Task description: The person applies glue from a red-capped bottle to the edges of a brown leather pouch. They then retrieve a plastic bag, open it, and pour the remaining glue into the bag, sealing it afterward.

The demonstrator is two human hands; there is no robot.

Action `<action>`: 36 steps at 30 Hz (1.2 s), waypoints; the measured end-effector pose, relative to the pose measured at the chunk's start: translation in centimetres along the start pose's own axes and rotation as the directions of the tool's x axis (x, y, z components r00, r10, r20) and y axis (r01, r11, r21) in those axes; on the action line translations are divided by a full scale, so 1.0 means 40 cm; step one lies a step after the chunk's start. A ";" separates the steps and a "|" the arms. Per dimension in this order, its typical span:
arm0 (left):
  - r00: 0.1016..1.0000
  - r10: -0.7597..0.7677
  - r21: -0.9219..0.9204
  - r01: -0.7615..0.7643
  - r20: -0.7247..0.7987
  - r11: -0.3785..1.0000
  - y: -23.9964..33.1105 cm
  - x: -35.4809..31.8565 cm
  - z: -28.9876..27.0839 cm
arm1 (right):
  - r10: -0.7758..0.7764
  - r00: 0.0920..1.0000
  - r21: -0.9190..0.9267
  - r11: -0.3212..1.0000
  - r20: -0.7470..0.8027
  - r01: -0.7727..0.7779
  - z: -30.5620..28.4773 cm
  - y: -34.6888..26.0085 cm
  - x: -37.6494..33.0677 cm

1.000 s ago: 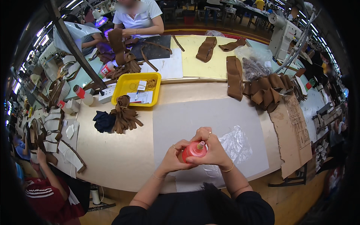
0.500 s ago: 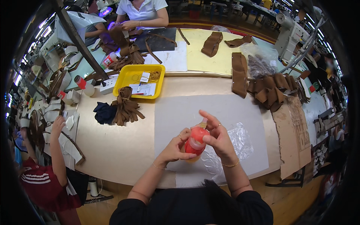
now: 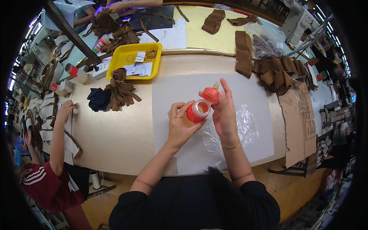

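Now the left hand [image 3: 179,124] wraps its fingers [image 3: 177,111] around a small red bottle [image 3: 195,112]. The fingers are curled shut on it and the open mouth of the bottle faces up. The right hand [image 3: 224,115] holds the red cap [image 3: 211,94] just above and beside the bottle. The thumb and first fingers pinch the cap, and the other fingers stand up straight and loose. The cap has a thin pale tip on top.

To do this well, I think the left hand should keep the bottle upright and steady so nothing spills. The right hand should keep the cap close and hold it by its sides, away from the tip.

The bottle looks smooth, round and shiny, like plastic, with a clear part near the mouth. Under the hands lies a big flat grey sheet [image 3: 168,88]. Just past the right hand's fingers, a crinkly clear plastic bag [image 3: 245,126] sits on the sheet. It looks thin and soft.

Farther out from the left hand's fingers is a bundle of brown strips [image 3: 120,90], floppy like leather or cloth, with a dark blue cloth [image 3: 99,99] beside it. Behind them is a hard yellow tray [image 3: 132,61] with papers inside. Far from the right hand's fingers, a pile of folded brown pieces [image 3: 278,73] rests near flat brown cardboard [image 3: 297,115]. The table [image 3: 111,134] is smooth and tan. Another person's arm [image 3: 57,134] reaches in at the far left.
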State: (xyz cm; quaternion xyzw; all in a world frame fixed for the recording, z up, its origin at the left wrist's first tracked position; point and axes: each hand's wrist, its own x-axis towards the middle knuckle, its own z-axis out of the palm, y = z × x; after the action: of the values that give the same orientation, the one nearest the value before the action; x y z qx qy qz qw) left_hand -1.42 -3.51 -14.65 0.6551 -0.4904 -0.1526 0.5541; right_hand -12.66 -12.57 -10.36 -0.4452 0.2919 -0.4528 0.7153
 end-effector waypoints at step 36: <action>0.969 -0.179 -0.189 0.146 -0.172 0.971 -0.186 0.036 0.054 | 0.037 0.999 -0.994 -0.109 -0.037 -0.032 -0.298 -0.001 0.191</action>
State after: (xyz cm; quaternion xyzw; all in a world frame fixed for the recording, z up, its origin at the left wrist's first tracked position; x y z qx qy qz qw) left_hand 1.18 -6.62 -21.41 0.6534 -0.3652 -0.1776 0.6389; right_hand -19.26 -23.95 -15.62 -0.8225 0.5422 -0.0657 0.1586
